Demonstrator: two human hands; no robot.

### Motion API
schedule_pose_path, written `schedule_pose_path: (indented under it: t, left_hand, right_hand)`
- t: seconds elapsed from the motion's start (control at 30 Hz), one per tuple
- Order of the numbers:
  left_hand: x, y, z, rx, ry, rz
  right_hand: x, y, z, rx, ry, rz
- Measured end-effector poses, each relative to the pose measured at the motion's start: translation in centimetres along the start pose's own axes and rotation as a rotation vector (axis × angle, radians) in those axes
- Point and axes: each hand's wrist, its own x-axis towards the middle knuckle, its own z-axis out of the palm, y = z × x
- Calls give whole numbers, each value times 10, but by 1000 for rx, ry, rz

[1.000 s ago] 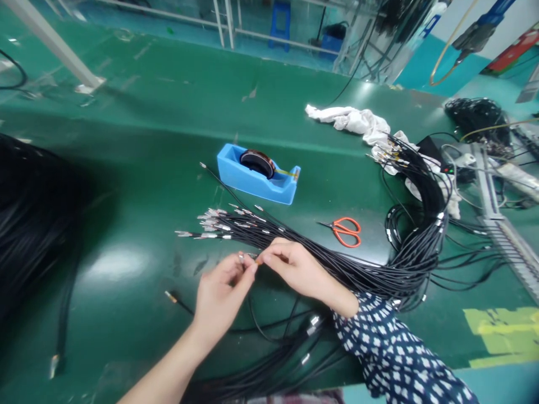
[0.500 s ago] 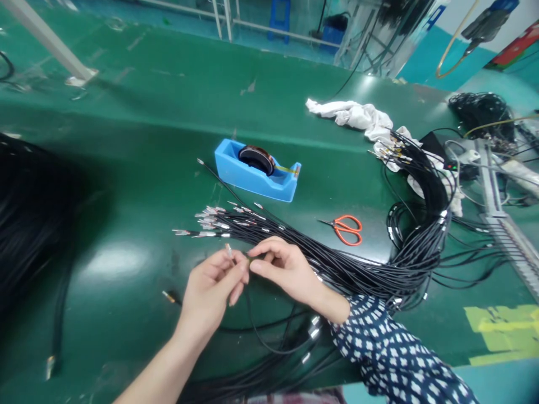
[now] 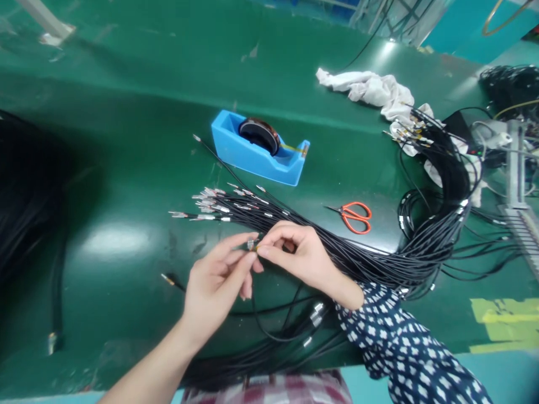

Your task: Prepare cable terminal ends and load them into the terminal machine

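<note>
My left hand (image 3: 223, 275) pinches a black cable's end, with a small silvery connector (image 3: 251, 244) showing at the fingertips. Right beside it, my right hand (image 3: 301, 255) is closed in a pinch on a tiny yellowish piece touching the connector; it looks like tape, but the fingers hide most of it. The held black cable (image 3: 256, 314) hangs from under the hands and curves to the right. Just beyond them lies a thick bundle of black cables (image 3: 353, 247), with silvery tips and white labels at its left end.
A blue tape dispenser (image 3: 256, 160) with an amber tape roll (image 3: 259, 136) stands behind the bundle. Red-handled scissors (image 3: 356, 217) lie to its right. White cloth (image 3: 374, 90) rests farther back. A dark cable mass (image 3: 29, 196) is at left, more cables (image 3: 261, 356) along the near edge.
The connector, earlier sticking up above my left fingers, now sits between both hands' fingertips. My right hand has closed in on it. The camera view has tilted down a little.
</note>
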Motion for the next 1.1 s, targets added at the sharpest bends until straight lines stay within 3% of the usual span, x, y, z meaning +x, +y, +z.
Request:
schedule_pose_path:
  t: [1.1]
  left_hand:
    - [-1, -4, -3, 15, -65, -14]
  right_hand:
    - [3, 5, 1, -32, -23, -4]
